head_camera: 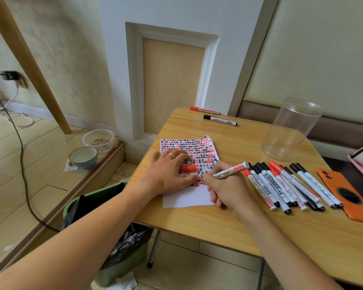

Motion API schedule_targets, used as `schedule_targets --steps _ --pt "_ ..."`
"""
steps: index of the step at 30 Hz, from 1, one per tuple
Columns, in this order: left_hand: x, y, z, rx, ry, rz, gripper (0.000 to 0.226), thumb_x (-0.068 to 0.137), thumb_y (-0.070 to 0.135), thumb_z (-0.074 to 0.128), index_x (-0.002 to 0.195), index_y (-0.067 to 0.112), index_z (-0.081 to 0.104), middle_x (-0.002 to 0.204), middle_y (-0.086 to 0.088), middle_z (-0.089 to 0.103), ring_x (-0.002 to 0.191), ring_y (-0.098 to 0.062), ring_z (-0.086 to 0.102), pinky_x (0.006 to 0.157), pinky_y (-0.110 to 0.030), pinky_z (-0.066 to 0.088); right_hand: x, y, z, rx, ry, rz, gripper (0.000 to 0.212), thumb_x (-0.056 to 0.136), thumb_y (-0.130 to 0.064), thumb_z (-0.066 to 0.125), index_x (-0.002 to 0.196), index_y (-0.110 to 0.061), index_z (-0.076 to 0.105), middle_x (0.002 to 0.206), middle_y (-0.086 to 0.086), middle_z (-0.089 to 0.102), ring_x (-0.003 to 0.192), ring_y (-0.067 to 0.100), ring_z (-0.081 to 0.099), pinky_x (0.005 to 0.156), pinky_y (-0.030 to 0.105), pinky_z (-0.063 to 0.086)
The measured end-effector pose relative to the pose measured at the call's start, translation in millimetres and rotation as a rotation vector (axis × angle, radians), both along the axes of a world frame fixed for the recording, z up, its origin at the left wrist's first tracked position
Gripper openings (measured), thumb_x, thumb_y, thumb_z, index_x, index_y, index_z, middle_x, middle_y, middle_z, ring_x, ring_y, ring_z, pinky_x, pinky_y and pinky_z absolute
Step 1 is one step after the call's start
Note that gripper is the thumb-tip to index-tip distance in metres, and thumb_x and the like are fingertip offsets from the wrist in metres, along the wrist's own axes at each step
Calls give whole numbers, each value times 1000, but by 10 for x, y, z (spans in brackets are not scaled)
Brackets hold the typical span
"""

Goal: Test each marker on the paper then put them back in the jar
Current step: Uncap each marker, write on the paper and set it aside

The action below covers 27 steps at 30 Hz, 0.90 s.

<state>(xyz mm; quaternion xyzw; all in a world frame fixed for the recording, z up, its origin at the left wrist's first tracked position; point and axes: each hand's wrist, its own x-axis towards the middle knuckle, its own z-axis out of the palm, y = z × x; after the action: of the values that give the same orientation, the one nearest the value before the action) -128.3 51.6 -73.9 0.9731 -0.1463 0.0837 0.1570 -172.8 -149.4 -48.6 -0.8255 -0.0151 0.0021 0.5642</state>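
Beside a pale wall stands the light wooden worktop (228, 222). On it the left hand (168, 174) lies flat, fingers straight, pressing the white paper sheet full of red and black marks (189, 197). The right hand (228, 189) grasps a red-capped white marker (231, 171), tip on the paper. The clear plastic jar (291, 130) stands well apart, far right.
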Motion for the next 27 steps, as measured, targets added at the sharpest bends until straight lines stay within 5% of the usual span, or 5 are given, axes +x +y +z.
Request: schedule_targets --steps 27 --pt "-2 3 -4 -5 7 -5 94 73 91 23 146 37 44 158 11 37 148 -14 28 120 -53 11 2 -9 -13 34 13 -19 18 93 -15 70 85 -4 58 56 18 62 35 23 45 38 26 36"
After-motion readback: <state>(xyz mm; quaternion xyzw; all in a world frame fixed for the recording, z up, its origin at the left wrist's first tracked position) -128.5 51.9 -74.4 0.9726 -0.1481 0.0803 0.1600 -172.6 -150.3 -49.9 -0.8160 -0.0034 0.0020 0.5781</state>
